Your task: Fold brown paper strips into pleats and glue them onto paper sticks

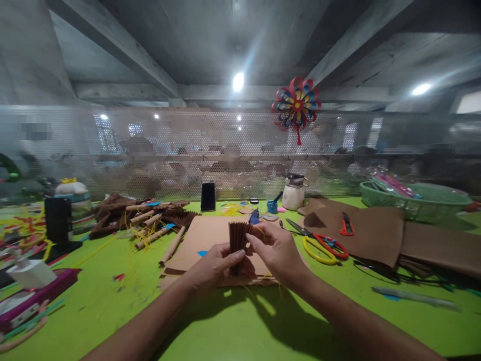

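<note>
Both of my hands hold a folded, pleated strip of brown paper [239, 236] upright above a tan sheet [205, 239] on the green table [240, 321]. My left hand [214, 264] grips its lower part with curled fingers. My right hand [276, 250] pinches the upper right edge of the pleats. A thin yellow strand hangs near the paper.
Scissors with yellow and red handles [319, 244] lie right of my hands, with red snips [346, 225] on brown sheets [368, 230]. Rolled paper sticks [158, 228] lie left. A phone [208, 196], a white jar [293, 193], a green basket [413, 200] and a mesh screen stand behind.
</note>
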Demonstrator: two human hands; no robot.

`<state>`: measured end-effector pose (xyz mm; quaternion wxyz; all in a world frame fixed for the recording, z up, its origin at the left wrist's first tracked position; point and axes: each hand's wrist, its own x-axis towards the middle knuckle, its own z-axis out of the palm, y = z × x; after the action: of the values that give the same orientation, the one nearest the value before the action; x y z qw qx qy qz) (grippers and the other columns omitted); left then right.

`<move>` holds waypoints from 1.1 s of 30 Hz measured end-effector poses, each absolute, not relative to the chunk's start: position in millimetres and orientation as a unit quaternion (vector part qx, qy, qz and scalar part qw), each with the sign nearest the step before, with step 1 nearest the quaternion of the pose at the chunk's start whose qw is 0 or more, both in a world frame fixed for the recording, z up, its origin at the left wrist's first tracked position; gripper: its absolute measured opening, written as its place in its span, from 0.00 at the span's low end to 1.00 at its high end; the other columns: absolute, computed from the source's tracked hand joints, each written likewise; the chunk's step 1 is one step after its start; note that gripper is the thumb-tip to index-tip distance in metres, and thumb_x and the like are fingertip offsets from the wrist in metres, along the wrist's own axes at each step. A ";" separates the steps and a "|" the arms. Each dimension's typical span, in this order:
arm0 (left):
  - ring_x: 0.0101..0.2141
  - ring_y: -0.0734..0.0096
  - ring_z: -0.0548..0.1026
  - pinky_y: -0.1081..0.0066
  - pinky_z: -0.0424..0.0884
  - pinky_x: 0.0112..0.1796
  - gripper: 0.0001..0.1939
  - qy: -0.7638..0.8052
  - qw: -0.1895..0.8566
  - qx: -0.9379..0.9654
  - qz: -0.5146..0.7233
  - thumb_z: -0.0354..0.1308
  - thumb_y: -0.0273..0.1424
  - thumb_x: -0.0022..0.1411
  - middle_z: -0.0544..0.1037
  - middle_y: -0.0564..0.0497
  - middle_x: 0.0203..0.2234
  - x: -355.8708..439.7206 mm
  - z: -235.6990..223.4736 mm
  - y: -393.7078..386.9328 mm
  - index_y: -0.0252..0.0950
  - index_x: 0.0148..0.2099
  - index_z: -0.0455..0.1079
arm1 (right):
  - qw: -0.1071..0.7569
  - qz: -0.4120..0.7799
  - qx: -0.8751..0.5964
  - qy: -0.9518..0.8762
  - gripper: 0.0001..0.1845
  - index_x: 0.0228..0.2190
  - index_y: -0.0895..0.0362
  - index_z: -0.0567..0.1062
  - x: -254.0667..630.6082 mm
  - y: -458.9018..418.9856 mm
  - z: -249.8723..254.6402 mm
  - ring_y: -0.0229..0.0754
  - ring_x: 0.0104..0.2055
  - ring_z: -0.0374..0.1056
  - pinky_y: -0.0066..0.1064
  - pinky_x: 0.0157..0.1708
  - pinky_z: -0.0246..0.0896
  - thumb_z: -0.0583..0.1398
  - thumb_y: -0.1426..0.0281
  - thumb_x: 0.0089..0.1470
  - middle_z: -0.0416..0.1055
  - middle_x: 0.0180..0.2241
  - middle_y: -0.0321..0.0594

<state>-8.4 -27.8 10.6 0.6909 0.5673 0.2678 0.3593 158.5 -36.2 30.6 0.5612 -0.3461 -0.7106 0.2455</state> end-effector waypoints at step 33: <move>0.28 0.70 0.71 0.68 0.62 0.34 0.15 0.251 0.634 0.626 0.379 0.59 0.38 0.54 0.74 0.48 0.24 -15.4 7.6 -19.7 0.31 0.39 0.68 | 0.544 0.139 -0.280 -0.778 0.12 0.26 0.58 0.73 177.8 -42.5 51.1 0.37 0.25 0.63 0.29 0.28 0.57 0.53 0.69 0.55 0.68 0.21 0.38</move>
<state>-15.4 -19.7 7.6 0.6338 0.6261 0.2508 0.3788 177.8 -42.5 51.1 0.5444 -0.2800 -0.7784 0.1390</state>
